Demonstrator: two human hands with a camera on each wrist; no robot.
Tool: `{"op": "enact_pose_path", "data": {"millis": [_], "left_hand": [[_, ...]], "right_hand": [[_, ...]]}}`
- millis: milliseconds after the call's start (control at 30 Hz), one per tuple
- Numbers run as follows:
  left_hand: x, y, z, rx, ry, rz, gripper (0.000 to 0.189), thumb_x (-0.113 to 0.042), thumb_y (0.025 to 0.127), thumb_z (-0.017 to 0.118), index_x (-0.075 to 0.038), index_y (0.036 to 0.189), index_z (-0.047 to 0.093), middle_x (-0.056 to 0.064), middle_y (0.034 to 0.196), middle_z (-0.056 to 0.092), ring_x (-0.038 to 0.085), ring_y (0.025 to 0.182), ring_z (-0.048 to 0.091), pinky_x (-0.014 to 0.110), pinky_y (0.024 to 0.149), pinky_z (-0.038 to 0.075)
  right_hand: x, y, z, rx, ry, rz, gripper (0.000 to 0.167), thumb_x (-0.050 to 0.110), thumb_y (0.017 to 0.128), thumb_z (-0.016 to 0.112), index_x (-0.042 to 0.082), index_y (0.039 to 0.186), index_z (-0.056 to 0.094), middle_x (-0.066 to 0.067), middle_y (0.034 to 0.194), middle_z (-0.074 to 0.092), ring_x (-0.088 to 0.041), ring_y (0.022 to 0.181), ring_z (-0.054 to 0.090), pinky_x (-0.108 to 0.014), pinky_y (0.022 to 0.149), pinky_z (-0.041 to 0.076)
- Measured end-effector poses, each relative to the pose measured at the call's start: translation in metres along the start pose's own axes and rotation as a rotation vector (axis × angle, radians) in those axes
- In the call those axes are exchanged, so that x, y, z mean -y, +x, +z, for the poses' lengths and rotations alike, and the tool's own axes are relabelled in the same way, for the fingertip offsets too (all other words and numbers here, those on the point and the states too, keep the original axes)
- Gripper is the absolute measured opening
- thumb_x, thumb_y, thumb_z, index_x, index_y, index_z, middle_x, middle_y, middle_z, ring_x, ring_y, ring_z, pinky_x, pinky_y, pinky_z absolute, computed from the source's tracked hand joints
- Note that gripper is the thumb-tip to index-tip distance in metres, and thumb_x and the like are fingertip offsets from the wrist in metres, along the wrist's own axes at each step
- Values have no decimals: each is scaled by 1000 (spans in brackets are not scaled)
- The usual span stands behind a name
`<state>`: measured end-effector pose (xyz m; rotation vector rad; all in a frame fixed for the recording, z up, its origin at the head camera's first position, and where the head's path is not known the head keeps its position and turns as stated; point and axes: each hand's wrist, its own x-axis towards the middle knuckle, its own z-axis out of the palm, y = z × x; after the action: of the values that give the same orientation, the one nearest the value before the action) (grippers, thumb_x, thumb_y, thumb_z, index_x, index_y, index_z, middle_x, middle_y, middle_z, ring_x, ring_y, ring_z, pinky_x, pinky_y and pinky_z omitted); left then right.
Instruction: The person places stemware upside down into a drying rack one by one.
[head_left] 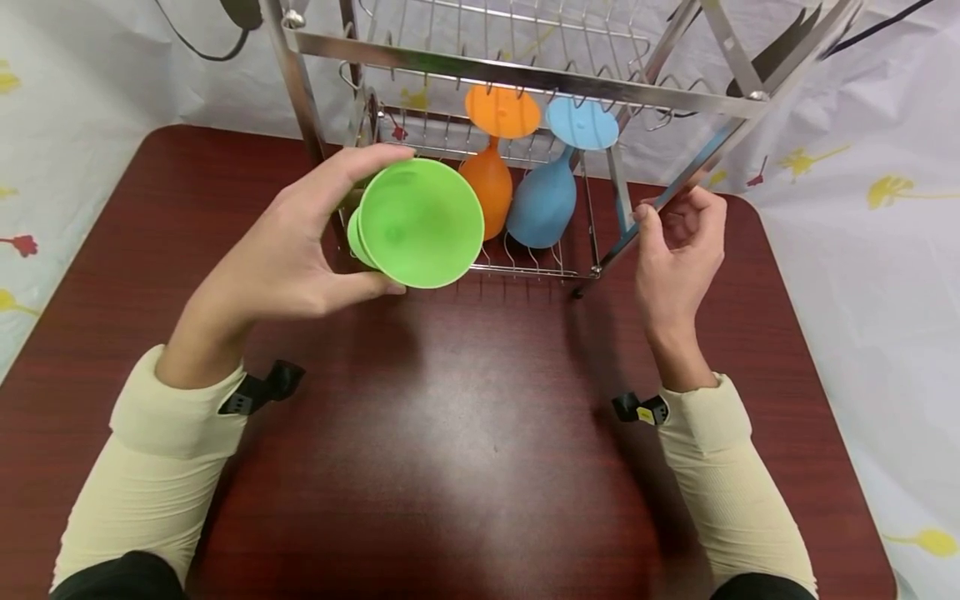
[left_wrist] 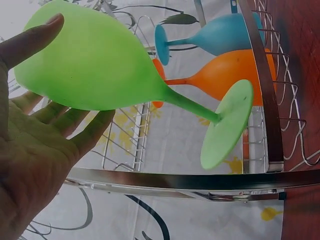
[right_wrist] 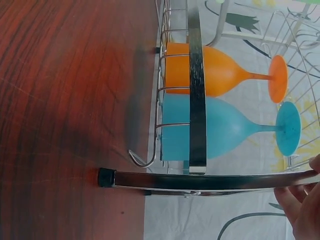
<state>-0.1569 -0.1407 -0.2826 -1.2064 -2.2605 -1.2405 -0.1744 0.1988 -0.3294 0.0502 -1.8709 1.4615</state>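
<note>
My left hand (head_left: 300, 242) holds a green plastic wine glass (head_left: 423, 223) by its bowl, with the thumb on one side and the fingers on the other. Its mouth faces up toward the head camera; the left wrist view shows its stem and round foot (left_wrist: 227, 125) pointing down. An orange wine glass (head_left: 491, 187) and a blue wine glass (head_left: 543, 200) stand upside down, side by side, on the lower tier of a metal dish rack (head_left: 525, 77). At the rack's right side, my right hand (head_left: 678, 250) pinches the slanted metal post (right_wrist: 240, 181).
The wire upper tier (head_left: 517, 17) sits above the two inverted glasses. A dark red wooden table (head_left: 480, 433) carries the rack and extends in front of it. Behind hangs a white sheet with a flower print (head_left: 847, 217).
</note>
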Motion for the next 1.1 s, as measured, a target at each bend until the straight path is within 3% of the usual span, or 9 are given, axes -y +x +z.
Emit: {"op": "enact_pose_path", "data": {"millis": [133, 300, 467, 567, 700, 833, 1000, 1100], "left_hand": [[-1, 1, 2, -2, 30, 36, 93, -9, 61, 91, 4, 140, 43, 14, 135, 53, 23, 117, 51, 31, 100, 40], [-4, 4, 5, -1, 50, 57, 90, -11, 63, 90, 4, 139, 44, 14, 137, 52, 23, 122, 49, 35, 105, 39], [-6, 6, 9, 6, 71, 74, 88, -14, 66, 88, 2, 140, 44, 13, 139, 50, 22, 128, 46, 38, 108, 38], [-7, 7, 10, 3, 93, 94, 86, -15, 67, 87, 3, 140, 44, 14, 139, 50, 22, 129, 45, 38, 108, 38], [-9, 9, 13, -3, 100, 97, 84, -13, 68, 86, 2, 139, 44, 15, 139, 50, 23, 130, 45, 39, 108, 38], [-9, 12, 17, 4, 126, 122, 81, -12, 70, 84, 2, 139, 43, 16, 139, 49, 24, 131, 44, 39, 108, 39], [-10, 15, 23, 4, 156, 160, 80, -10, 70, 83, 1, 139, 44, 17, 140, 48, 25, 131, 45, 40, 108, 40], [-10, 17, 27, 2, 172, 168, 79, -10, 70, 83, 1, 138, 45, 18, 139, 49, 26, 131, 45, 41, 109, 38]], "right_hand": [[2, 0, -2, -4, -6, 22, 26, 1, 87, 67, 4, 111, 57, -5, 94, 62, -20, 87, 62, -25, 78, 49], [9, -2, -4, -25, 13, -8, 33, 2, 85, 69, 3, 115, 56, -3, 99, 56, -21, 92, 58, -27, 83, 51], [17, -9, -4, -84, -27, -120, 33, 2, 84, 67, 1, 115, 56, -3, 106, 51, -21, 104, 52, -33, 92, 50], [22, -13, -5, -133, -126, -197, 31, 5, 83, 65, 3, 113, 59, -4, 108, 54, -18, 109, 50, -31, 96, 43], [27, -16, -6, -174, -196, -262, 29, 14, 82, 65, 3, 109, 62, 0, 108, 56, -13, 109, 49, -28, 94, 38], [28, -19, -2, -184, -179, -321, 31, 18, 80, 66, 0, 105, 64, 5, 106, 56, -16, 107, 50, -29, 92, 40], [23, -21, 3, -161, -152, -405, 34, 19, 79, 66, -4, 104, 63, -4, 105, 59, -24, 103, 51, -33, 89, 43], [19, -22, 4, -120, -125, -416, 36, 21, 80, 68, -6, 104, 63, -9, 103, 59, -26, 100, 53, -34, 86, 46]]}}
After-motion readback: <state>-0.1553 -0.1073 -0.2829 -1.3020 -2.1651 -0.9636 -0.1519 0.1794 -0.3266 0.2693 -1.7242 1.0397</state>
